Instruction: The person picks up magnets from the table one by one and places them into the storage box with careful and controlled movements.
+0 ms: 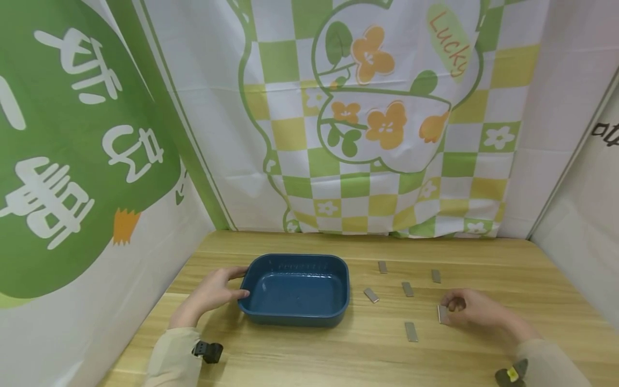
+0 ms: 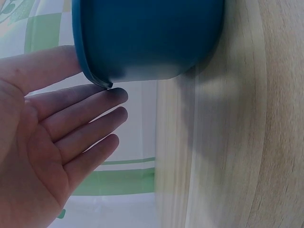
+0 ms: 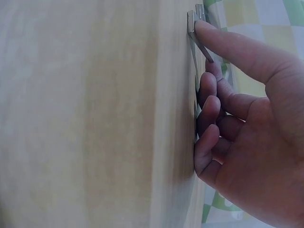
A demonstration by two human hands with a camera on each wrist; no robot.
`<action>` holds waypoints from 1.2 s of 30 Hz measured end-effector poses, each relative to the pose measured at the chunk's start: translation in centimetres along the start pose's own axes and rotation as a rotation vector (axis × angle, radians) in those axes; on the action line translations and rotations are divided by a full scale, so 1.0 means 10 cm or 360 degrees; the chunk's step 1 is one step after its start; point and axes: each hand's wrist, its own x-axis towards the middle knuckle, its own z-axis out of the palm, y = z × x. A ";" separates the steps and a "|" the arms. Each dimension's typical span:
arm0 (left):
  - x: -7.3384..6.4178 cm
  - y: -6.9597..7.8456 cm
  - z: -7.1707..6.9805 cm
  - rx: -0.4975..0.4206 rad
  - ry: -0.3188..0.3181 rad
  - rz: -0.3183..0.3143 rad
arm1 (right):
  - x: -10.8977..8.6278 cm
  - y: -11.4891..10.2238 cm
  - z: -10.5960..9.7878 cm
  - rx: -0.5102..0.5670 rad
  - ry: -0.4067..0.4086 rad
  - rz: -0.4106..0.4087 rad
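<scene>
A dark blue rectangular plastic basin (image 1: 295, 321) stands on the wooden table. My left hand (image 1: 217, 290) is at its left end, thumb over the rim and index finger against the outside, pinching the edge; the other fingers extend loosely in the left wrist view. To the right, my right hand (image 1: 476, 307) pinches a small flat grey rectangular piece (image 1: 443, 315) between thumb and index finger, tilted up on edge close over the tabletop. In the right wrist view the remaining fingers curl near the wood, below the piece (image 3: 191, 23).
Several similar grey pieces lie scattered between the basin and my right hand, among them a nearer one (image 1: 411, 331), a slanted one (image 1: 371, 295) and a far one (image 1: 436, 276). A patterned cloth (image 1: 377, 201) hangs behind the table (image 1: 309, 357).
</scene>
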 end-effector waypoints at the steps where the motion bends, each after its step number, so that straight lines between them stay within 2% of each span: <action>1: 0.00 0.00 0.00 -0.0002 0.0002 0.0000 | 0.00 0.00 0.00 0.0006 -0.0004 0.0001; 11: -0.01 0.01 0.00 0.0015 -0.0002 -0.0006 | 0.00 0.02 -0.02 0.0086 -0.0041 -0.0054; 18: -0.01 0.02 -0.01 0.0015 -0.0001 -0.0007 | 0.00 0.03 -0.03 0.0042 -0.0030 -0.0026; 31: -0.01 0.01 -0.01 0.0004 -0.0014 -0.0015 | 0.00 0.10 -0.02 0.0062 -0.0020 -0.0078; 36: 0.00 0.01 0.00 0.0002 -0.0009 -0.0013 | 0.00 0.13 -0.02 -0.0004 -0.0006 -0.0100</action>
